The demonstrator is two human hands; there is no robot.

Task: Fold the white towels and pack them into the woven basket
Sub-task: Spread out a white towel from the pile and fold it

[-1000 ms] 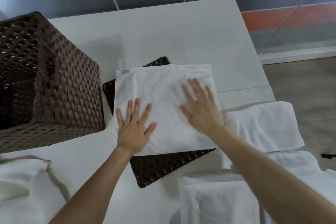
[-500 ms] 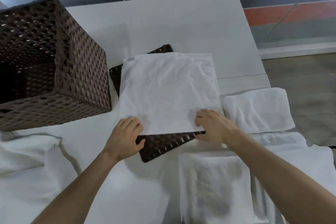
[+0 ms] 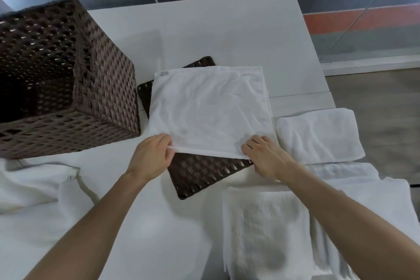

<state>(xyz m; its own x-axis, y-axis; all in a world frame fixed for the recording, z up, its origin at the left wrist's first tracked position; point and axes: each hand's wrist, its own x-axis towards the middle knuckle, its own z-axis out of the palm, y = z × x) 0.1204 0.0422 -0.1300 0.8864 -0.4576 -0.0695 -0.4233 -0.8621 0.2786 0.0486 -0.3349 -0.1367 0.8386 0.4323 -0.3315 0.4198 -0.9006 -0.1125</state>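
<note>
Both hands were on the near edge of the white towel (image 3: 209, 109).

Left hand (image 3: 151, 158): fingers (image 3: 164, 141) curled over the near-left corner with the thumb below, pinching the hem. Right hand (image 3: 264, 158): fingers (image 3: 252, 143) curled down on the near-right corner, gripping it. Couldn't see that thumb clearly. The hem ran taut between the two sets of fingers, raised slightly off the woven lid (image 3: 204, 175).

From the fingertips outward the towel lay spread flat on the lid, with its label at the far-left corner. The lid sat skewed on the white table (image 3: 227, 29). One dark corner poked out past the towel's far edge, and the biggest bare patch showed just behind the fingers, between the wrists.

Woven basket (image 3: 106, 98): near the left fingers, on their left, upright with an open top. The inside was too dark to tell the contents. Its near-right corner stood just beside the lid, apart from the towel.

Right of the right fingers: a folded towel (image 3: 318, 136), just beside the held towel's right edge. Behind the right wrist: a folded stack (image 3: 266, 229) beside the forearm, with more white layers (image 3: 345, 171) under the arm.

Behind and left of the left fingers: a loose unfolded towel (image 3: 29, 186), rumpled on the table in front of the basket.
</note>
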